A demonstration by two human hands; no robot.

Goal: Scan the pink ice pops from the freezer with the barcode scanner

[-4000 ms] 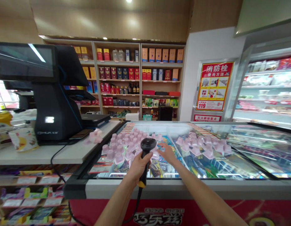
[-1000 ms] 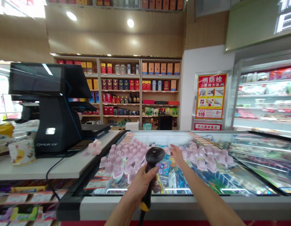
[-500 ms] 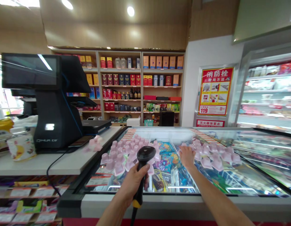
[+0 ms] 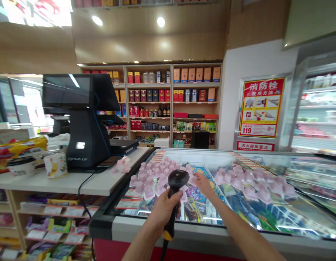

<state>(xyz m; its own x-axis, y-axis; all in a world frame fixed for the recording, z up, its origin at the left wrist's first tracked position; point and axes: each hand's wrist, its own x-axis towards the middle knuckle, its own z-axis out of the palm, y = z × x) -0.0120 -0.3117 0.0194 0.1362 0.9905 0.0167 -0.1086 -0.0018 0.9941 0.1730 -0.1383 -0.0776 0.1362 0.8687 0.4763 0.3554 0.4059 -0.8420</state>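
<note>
My left hand (image 4: 165, 208) is wrapped around the handle of a black barcode scanner (image 4: 178, 178), held upright over the near side of the glass-topped freezer (image 4: 142, 223). My right hand (image 4: 204, 185) reaches across the glass to the right edge of a group of pink plastic cups (image 4: 148, 181). Its fingertips are drawn together at one pink cup (image 4: 193, 180), partly hidden by the fingers. Another spread of pink cups (image 4: 249, 177) lies on the glass to the right of this hand. Colourful packets (image 4: 195, 208) show through the freezer top.
At the left, a counter (image 4: 97, 185) carries a black checkout terminal (image 4: 82, 130), a small pink clump (image 4: 123, 164) and a paper cup (image 4: 56, 165). A cable (image 4: 81, 190) hangs over its front edge. Shelves of boxed goods (image 4: 148, 95) stand behind the freezer.
My right hand has moved left, from the right group of pink cups to the left group. My left hand keeps its hold on the scanner. The view has turned slightly left.
</note>
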